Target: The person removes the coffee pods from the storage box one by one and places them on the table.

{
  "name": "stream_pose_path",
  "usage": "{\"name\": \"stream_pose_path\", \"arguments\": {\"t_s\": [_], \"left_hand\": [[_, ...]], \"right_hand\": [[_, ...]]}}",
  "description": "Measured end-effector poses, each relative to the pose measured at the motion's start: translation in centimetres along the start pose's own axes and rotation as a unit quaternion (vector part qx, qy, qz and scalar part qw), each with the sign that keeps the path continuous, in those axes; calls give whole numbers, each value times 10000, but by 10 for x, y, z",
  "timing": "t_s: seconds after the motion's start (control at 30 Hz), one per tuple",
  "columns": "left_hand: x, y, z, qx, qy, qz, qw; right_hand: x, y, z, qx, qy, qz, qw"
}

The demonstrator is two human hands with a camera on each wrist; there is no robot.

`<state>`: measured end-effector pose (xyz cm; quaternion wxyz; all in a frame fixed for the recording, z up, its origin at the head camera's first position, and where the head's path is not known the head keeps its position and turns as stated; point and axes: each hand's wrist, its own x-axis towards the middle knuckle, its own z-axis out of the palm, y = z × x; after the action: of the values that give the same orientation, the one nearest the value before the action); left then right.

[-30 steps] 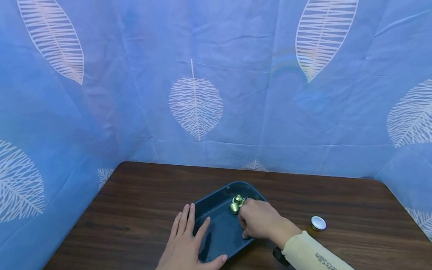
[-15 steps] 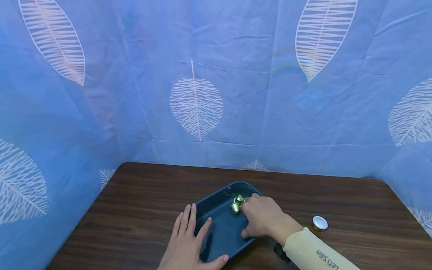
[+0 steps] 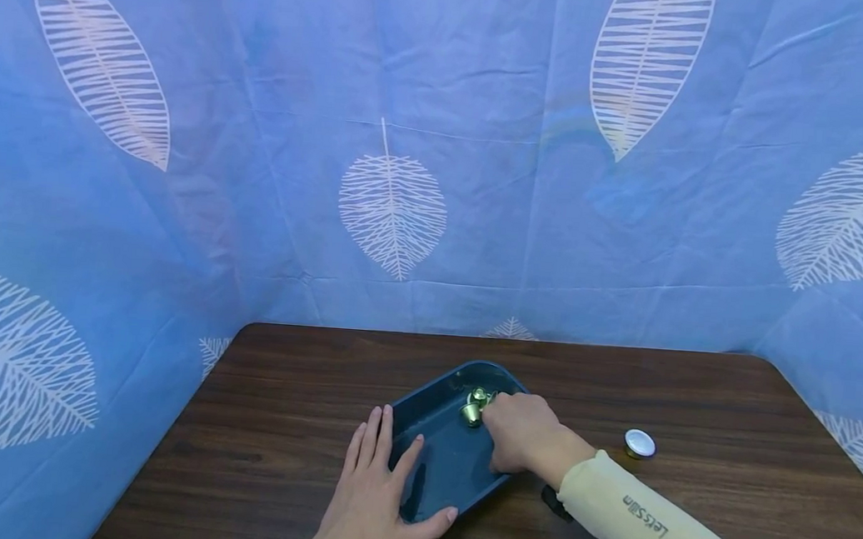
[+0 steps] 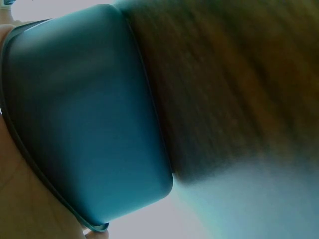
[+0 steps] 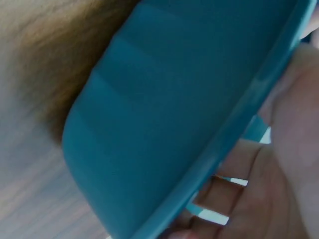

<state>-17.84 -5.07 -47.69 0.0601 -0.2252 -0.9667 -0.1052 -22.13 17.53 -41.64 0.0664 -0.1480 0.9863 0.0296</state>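
Note:
A dark blue-green tray (image 3: 451,463) stands at a slant on the table; its outer wall fills much of both wrist views. At its far end lie several shiny gold coffee capsules (image 3: 472,413). My left hand (image 3: 378,500) rests over the tray's near-left end, fingers spread and mostly straight. Reaching over the right rim, my right hand (image 3: 519,433) has its bent fingers down inside, beside the capsules. The right wrist view shows that hand (image 5: 264,184) behind the tray's rim; its fingertips are hidden, so whether it pinches a capsule cannot be told.
A single capsule (image 3: 640,444) with its pale lid up sits on the brown wooden table (image 3: 732,483), right of the tray. A blue cloth (image 3: 480,223) with white leaf prints hangs behind and at both sides of the table.
My right hand's fingers have shifted slightly among the capsules, and its thumb has tucked further in. The left hand and the tray stay in place.

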Motion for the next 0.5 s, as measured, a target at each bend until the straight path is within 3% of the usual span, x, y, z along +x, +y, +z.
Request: {"name": "stream_pose_path", "arguments": {"t_s": [0.27,0.5], "left_hand": [[-1,-1,2,-8,144,57,9999],[0,-1,2,-5,126,52,9999]], "right_hand": [[0,-3,2,75,72,-110,9999],[0,-4,7,-136,424,-264,9987]]}}
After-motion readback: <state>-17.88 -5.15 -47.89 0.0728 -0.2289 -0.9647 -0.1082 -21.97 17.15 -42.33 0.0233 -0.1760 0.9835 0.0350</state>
